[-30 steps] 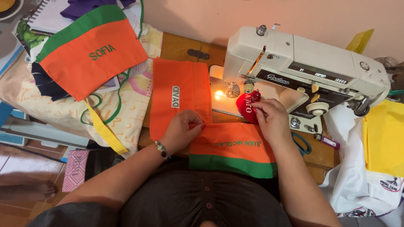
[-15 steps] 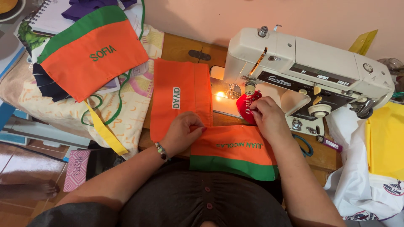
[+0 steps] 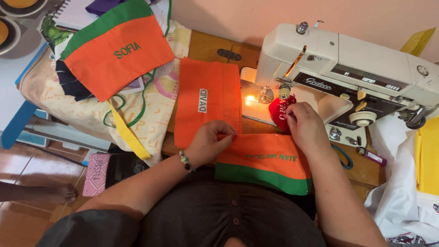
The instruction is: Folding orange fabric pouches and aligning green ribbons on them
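Little has moved: left hand (image 3: 211, 142) still pinches orange-green cloth (image 3: 267, 161), right hand (image 3: 305, 124) fingering red pincushion (image 3: 280, 111) before sewing machine (image 3: 352, 68).

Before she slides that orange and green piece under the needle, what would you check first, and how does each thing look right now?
1. Left hand pinches the top edge of the orange piece: ok.
2. Right hand clear of the needle: ok, it is at the red pincushion.
3. Machine lamp lit: ok.
4. Bed free for feeding: not ok, another orange panel overlaps it.
5. Needle threaded: cannot tell.
6. Pins out of the seam: cannot tell.
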